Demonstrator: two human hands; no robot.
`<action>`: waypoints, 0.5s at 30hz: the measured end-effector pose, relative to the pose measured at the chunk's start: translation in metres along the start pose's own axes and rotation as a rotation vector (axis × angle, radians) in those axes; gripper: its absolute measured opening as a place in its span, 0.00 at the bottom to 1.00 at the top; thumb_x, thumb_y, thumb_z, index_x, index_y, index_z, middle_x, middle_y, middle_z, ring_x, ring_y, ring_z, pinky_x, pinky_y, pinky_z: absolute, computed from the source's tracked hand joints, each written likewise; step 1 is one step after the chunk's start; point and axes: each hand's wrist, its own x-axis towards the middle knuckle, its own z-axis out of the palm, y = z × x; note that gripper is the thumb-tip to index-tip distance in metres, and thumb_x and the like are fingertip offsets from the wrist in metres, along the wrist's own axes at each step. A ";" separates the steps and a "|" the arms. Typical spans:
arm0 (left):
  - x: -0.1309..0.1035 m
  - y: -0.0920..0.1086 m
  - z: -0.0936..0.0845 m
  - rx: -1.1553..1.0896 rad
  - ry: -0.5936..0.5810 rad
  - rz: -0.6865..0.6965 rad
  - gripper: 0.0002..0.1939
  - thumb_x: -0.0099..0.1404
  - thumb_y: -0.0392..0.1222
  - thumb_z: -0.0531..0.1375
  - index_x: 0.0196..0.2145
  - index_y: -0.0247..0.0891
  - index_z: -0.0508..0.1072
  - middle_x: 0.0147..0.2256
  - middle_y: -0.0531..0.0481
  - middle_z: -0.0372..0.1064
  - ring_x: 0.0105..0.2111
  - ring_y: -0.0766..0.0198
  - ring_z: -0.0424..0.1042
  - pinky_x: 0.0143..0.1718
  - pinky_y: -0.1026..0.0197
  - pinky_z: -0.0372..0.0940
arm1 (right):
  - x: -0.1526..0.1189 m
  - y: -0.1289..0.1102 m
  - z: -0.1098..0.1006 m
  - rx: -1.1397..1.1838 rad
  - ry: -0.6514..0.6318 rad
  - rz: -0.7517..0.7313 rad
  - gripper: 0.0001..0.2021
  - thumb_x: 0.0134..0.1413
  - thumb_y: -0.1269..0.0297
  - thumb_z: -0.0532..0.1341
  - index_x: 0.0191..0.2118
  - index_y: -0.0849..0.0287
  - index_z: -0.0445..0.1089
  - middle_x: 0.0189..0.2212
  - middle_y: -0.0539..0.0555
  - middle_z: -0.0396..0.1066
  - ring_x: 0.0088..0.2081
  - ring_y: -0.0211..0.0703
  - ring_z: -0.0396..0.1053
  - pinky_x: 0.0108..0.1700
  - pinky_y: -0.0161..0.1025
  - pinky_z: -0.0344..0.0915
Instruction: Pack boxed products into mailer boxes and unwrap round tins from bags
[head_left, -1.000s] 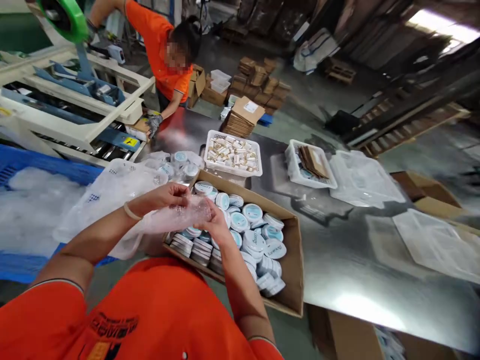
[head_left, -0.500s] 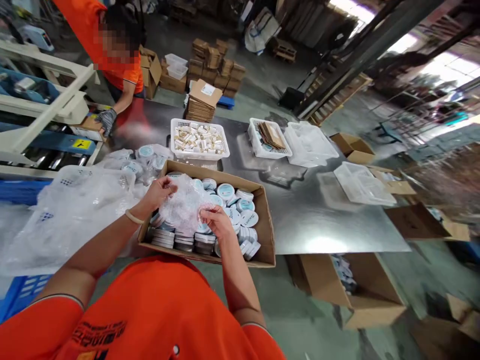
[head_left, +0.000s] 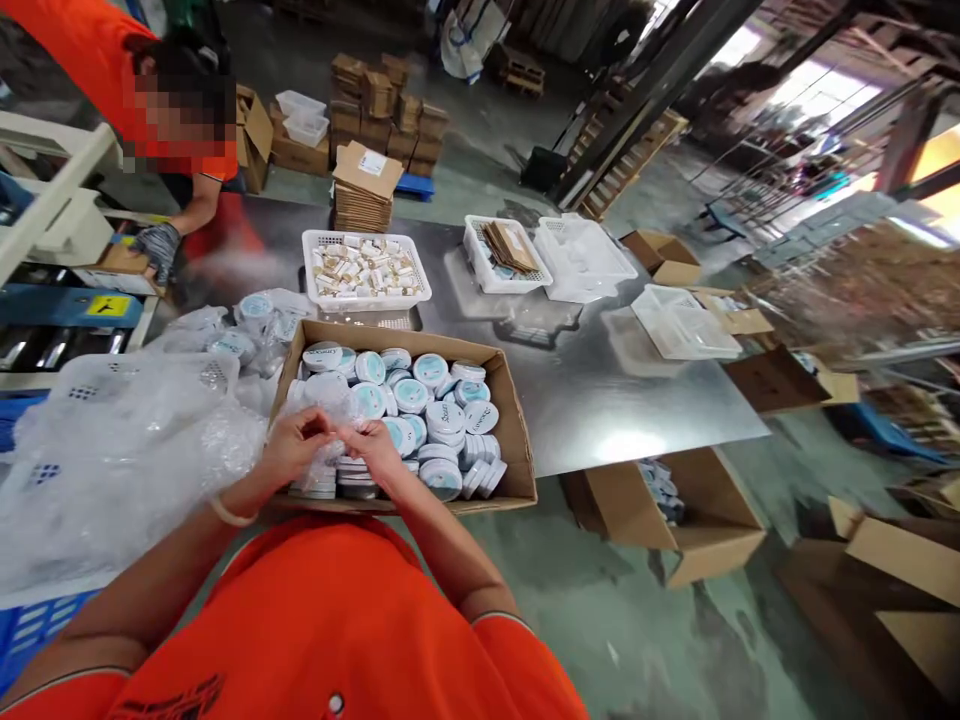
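Note:
Over the left part of an open cardboard box (head_left: 516, 420), both my hands pinch a clear plastic bag (head_left: 335, 397). My left hand (head_left: 294, 443) has thumb and forefinger closed on its edge. Close beside it, almost touching, my right hand (head_left: 373, 448) grips the same bag with bent fingertips. The bag hangs crumpled; whether anything is inside it I cannot tell. Under and around it, the box is filled with round flat tins (head_left: 412, 396) with white and pale blue lids, some lying flat and others standing on edge in rows.
Plastic-wrapped tins (head_left: 232, 345) and a basket (head_left: 214, 372) heaped with clear bags lie left. Behind the box stands a white basket (head_left: 420, 290) of small white-and-gold pieces. Other white baskets (head_left: 551, 288) stand on the metal table (head_left: 600, 410). A co-worker's gloved hand (head_left: 157, 248) rests on a carton.
My hands have come closer together, bunching the bag that was spread between them. More tins now show in the box. The view has shifted, so the scene sits further left.

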 end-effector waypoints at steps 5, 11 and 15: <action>-0.002 -0.011 -0.041 0.373 0.080 0.069 0.13 0.58 0.37 0.57 0.32 0.42 0.83 0.43 0.40 0.84 0.48 0.47 0.80 0.57 0.44 0.75 | 0.006 -0.014 -0.060 -0.445 -0.034 0.071 0.29 0.47 0.34 0.74 0.20 0.53 0.66 0.18 0.48 0.65 0.26 0.41 0.64 0.32 0.39 0.60; -0.026 0.019 -0.049 0.665 -0.138 0.026 0.08 0.63 0.40 0.60 0.36 0.44 0.81 0.42 0.46 0.82 0.43 0.49 0.80 0.45 0.53 0.74 | 0.055 -0.042 -0.088 -0.932 0.298 -0.023 0.15 0.59 0.58 0.74 0.48 0.59 0.77 0.47 0.59 0.81 0.50 0.52 0.77 0.53 0.44 0.68; -0.040 0.038 -0.037 0.673 -0.392 0.127 0.17 0.61 0.31 0.57 0.43 0.44 0.80 0.46 0.47 0.80 0.39 0.54 0.79 0.36 0.58 0.67 | 0.082 -0.038 -0.067 -1.014 0.168 0.050 0.24 0.49 0.65 0.80 0.51 0.62 0.76 0.48 0.60 0.81 0.51 0.53 0.77 0.53 0.44 0.69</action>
